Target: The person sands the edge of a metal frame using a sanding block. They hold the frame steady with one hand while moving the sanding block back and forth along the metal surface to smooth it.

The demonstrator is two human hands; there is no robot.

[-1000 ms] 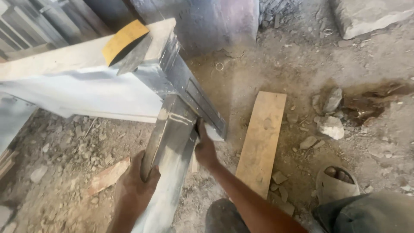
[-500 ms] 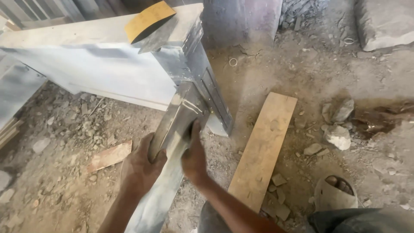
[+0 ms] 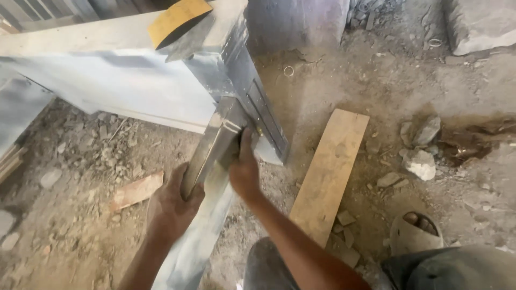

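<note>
A long grey metal channel piece [image 3: 212, 147] slants from the bottom of the view up to a larger grey sheet-metal frame [image 3: 134, 80]. My left hand [image 3: 172, 207] grips the channel's left edge from below. My right hand [image 3: 244, 169] presses on the channel's right side, thumb up, close to where it meets the frame's upright end [image 3: 252, 102]. A folded yellow sheet of sandpaper [image 3: 174, 19] lies on top of the frame.
A wooden plank [image 3: 330, 172] lies on the dusty ground to the right. Stones [image 3: 422, 161] and rubble are scattered beyond it. A brick fragment [image 3: 137, 190] lies at left. My sandalled foot [image 3: 414, 231] and knee show at the bottom right.
My right hand has shifted up along the channel's right side towards the joint. The view has drifted slightly; my left hand keeps its grip.
</note>
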